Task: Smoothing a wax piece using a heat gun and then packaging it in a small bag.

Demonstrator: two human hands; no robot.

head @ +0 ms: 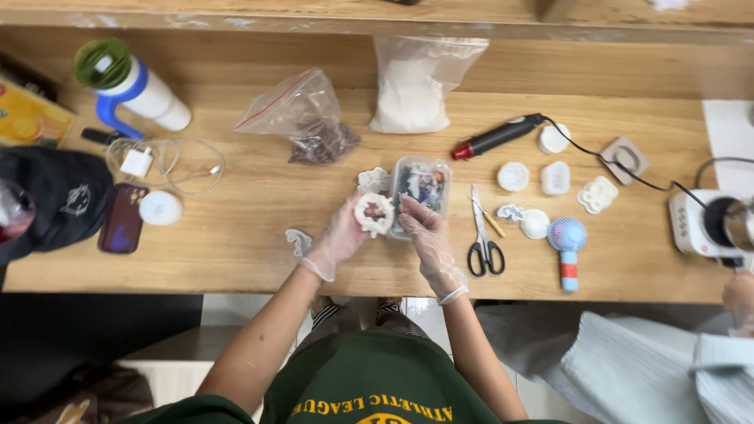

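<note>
Both my hands wear thin clear gloves. My left hand (pixel 339 235) holds a small white ring-shaped mould (pixel 374 213) above the wooden table (pixel 236 235). My right hand (pixel 424 232) pinches the mould's right side with its fingertips. Just behind the mould lies a clear plastic box (pixel 422 183) of small coloured bits. A white moulded piece (pixel 372 180) rests left of that box, and another small pale piece (pixel 298 241) lies by my left wrist.
Scissors (pixel 484 250), a small brush, a black and red heat tool (pixel 496 137), several white moulds (pixel 554 177) and a blue hand fan (pixel 567 243) lie to the right. Two plastic bags (pixel 306 118), a bottle (pixel 129 82), phone (pixel 122 217) and cap sit left and behind. Another person's sleeve (pixel 667 369) is at lower right.
</note>
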